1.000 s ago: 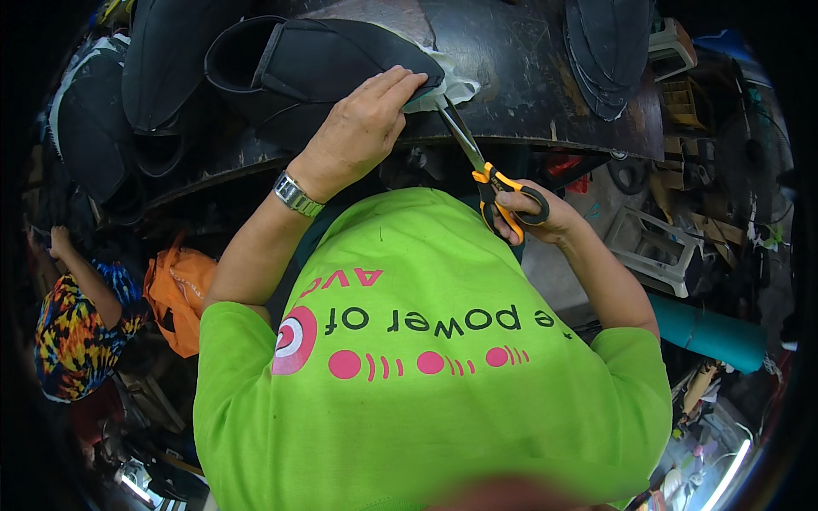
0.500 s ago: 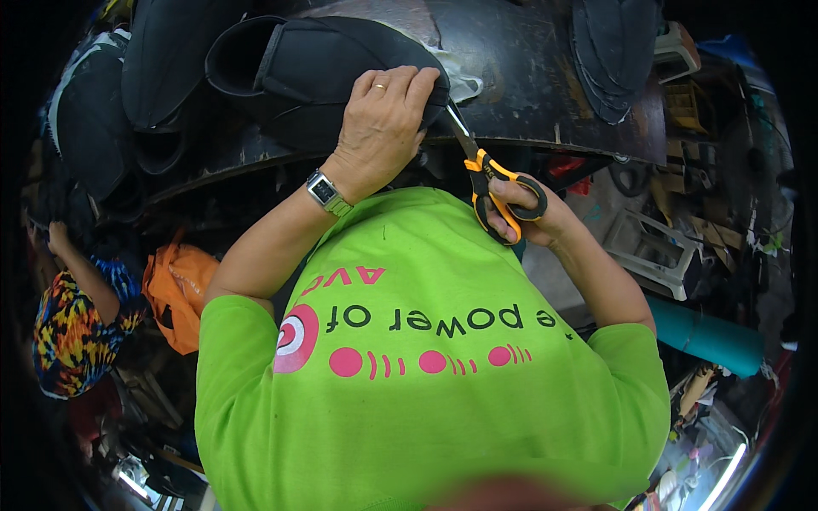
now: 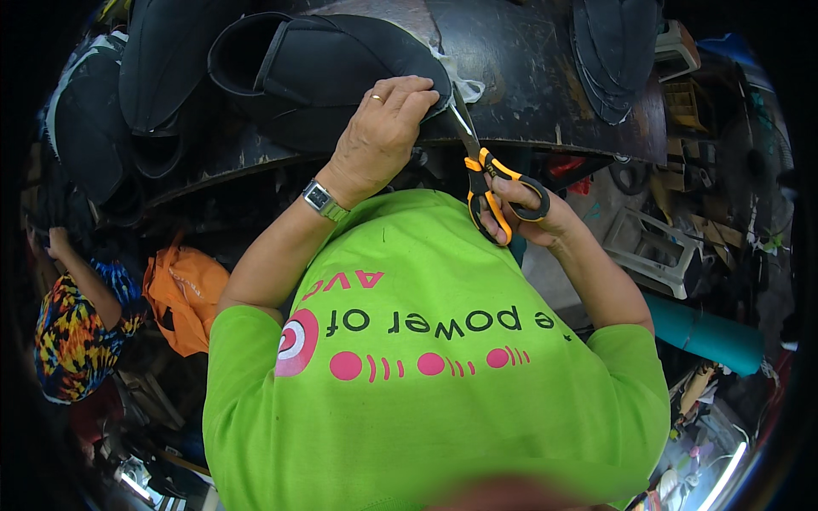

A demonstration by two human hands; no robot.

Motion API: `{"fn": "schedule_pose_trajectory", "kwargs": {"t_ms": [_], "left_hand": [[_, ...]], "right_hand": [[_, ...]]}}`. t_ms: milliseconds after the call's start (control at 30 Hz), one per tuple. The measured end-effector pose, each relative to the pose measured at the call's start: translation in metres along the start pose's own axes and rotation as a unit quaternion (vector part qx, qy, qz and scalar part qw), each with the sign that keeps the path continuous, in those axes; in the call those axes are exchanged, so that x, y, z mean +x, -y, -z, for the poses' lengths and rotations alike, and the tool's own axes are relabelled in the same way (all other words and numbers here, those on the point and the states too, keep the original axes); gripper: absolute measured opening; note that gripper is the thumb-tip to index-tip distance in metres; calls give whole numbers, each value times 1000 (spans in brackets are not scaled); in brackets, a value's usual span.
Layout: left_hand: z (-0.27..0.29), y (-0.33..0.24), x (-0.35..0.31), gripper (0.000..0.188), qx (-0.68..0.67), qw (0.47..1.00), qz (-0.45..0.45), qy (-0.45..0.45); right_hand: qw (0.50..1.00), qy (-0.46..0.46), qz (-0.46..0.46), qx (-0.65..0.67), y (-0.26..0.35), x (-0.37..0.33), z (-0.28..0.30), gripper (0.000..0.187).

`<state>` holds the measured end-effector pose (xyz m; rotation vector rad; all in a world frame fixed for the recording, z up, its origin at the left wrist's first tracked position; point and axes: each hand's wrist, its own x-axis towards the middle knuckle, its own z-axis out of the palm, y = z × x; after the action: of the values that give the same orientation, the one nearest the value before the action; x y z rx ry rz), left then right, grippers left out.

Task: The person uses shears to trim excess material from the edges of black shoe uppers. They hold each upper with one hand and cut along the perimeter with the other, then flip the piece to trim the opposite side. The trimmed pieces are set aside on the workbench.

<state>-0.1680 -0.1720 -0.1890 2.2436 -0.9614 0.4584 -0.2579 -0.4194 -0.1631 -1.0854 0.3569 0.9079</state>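
Observation:
A black boot [image 3: 341, 64] lies on its side at the table's front edge, its opening to the left and its toe to the right. My left hand [image 3: 382, 119] grips the toe with curled fingers. A white strip of material [image 3: 458, 72] hangs loosely off the toe's edge. My right hand [image 3: 530, 204] has its thumb and fingers through the handles of orange-and-black scissors [image 3: 479, 162]. The blades point up to the toe beside my left fingertips, parted a little, with the white strip by their tips.
More black boots [image 3: 166, 64] lie at left, and a stack of black pieces [image 3: 609, 60] at the far right of the dark table [image 3: 520, 85]. A grey plastic stool [image 3: 652, 251] and teal roll [image 3: 703, 336] are at right. An orange bag [image 3: 183, 294] and another person's arm [image 3: 85, 277] are at left.
My left fingers have shifted slightly down on the toe, showing more of its top. The white strip shows more along the toe edge, and the scissor blades look a little wider apart.

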Motion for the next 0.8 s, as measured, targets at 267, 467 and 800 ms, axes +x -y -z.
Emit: {"fn": "schedule_pose_trajectory", "kwargs": {"t_ms": [267, 467, 800], "left_hand": [[-5, 3, -4, 58, 7, 1000, 5, 10], [-9, 3, -6, 55, 18, 1000, -5, 16], [-7, 4, -5, 38, 31, 999, -16, 28]], "right_hand": [[999, 10, -27, -28, 7, -19, 1, 47], [998, -46, -9, -36, 10, -9, -12, 45], [996, 14, 20, 86, 5, 9, -14, 41]]}}
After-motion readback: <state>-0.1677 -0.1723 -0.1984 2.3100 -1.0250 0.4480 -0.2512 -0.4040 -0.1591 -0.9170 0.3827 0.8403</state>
